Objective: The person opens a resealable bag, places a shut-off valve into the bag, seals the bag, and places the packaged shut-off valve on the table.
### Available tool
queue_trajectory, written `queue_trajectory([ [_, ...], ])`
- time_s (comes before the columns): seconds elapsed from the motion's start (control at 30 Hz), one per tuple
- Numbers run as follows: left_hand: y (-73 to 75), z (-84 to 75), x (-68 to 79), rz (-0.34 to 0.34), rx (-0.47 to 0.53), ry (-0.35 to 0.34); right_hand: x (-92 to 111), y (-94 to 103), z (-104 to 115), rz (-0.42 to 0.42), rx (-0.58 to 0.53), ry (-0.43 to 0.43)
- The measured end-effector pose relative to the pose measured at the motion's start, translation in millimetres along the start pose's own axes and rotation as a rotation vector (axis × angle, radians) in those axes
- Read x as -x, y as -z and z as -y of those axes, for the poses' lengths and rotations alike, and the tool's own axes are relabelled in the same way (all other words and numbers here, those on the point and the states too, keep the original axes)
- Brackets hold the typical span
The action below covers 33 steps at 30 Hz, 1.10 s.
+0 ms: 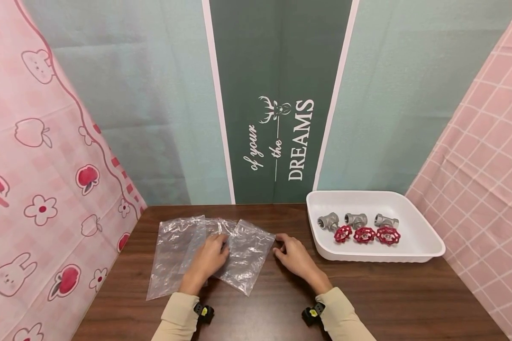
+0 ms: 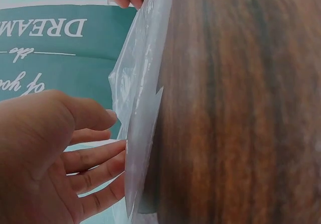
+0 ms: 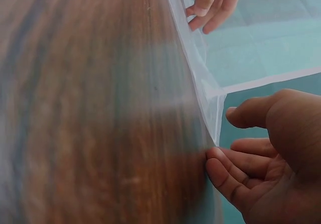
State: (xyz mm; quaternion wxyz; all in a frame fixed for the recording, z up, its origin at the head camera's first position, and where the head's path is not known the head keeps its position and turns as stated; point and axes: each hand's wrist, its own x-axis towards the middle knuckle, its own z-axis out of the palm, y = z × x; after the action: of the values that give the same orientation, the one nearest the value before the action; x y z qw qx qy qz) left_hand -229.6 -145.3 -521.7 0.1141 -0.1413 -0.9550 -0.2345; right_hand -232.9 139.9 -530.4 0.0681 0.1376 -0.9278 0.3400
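Clear plastic bags lie overlapping on the brown table: a left bag (image 1: 168, 255), a middle bag (image 1: 213, 226) and a right bag (image 1: 248, 255) on top, turned at an angle. My left hand (image 1: 211, 257) is over the bags, its fingertips touching the plastic; the left wrist view shows the fingers spread and the thumb (image 2: 95, 114) apart from them. At the upper right corner of the right bag, the fingertips of my right hand (image 1: 296, 255) touch its edge. In the right wrist view that thumb (image 3: 248, 112) stands away from the fingers.
A white tray (image 1: 414, 248) stands on the table (image 1: 277, 312) at the right. Inside it sit three metal valves (image 1: 356, 220) with red handwheels (image 1: 364, 235). Hanging cloths (image 1: 153, 118) enclose the table at the back and both sides.
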Motion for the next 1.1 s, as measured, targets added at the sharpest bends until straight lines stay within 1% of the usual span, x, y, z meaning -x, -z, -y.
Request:
queue_trajectory([
  [0.17,-0.9,0.0,-0.1,0.006,0.015,0.022,0,-1.4,0,0.016,-0.039,-0.014],
  [0.27,-1.5,0.5,0.0,-0.015,0.047,0.014,-1,-1.9,0,0.021,-0.067,-0.012],
  [0.3,-1.8,0.6,0.0,-0.025,0.059,0.007,-1,-2.0,0,0.017,-0.076,-0.004],
  [0.33,-7.0,6.9,-0.9,-0.05,0.065,-0.02,-1,-2.3,0,0.012,-0.085,0.003],
  [0.4,-8.0,7.5,-1.1,-0.075,0.075,-0.041,-1,-2.8,1,0.006,-0.108,0.014],
  [0.43,-12.4,11.8,-1.9,-0.088,0.069,-0.061,-1,-3.1,1,0.001,-0.121,0.02],
  [0.53,-13.0,11.6,-2.0,-0.098,0.077,-0.073,-2,-5.0,0,-0.01,-0.159,0.028],
  [0.57,-8.1,5.2,-1.3,-0.089,0.086,-0.06,-2,-5.4,0,-0.01,-0.171,0.026],
  [0.63,-8.2,4.5,-1.6,-0.094,0.106,-0.067,-2,-6.3,-1,-0.016,-0.196,0.028],
  [0.67,-4.3,0.1,-1.2,-0.094,0.123,-0.06,-3,-6.5,-1,-0.017,-0.212,0.027],
  [0.77,-5.5,-0.4,-2.5,-0.116,0.158,-0.079,-3,-6.1,0,-0.018,-0.282,0.021],
  [0.9,-7.3,-1.1,-3.7,-0.135,0.196,-0.084,-3,-5.1,0,0.0,-0.402,-0.001],
  [1.0,-7.7,-2.5,-3.4,-0.126,0.22,-0.066,-3,-5.0,0,0.016,-0.495,-0.027],
  [1.1,-8.1,-3.8,-2.1,-0.112,0.245,-0.052,-3,-5.3,1,0.007,-0.579,-0.056],
])
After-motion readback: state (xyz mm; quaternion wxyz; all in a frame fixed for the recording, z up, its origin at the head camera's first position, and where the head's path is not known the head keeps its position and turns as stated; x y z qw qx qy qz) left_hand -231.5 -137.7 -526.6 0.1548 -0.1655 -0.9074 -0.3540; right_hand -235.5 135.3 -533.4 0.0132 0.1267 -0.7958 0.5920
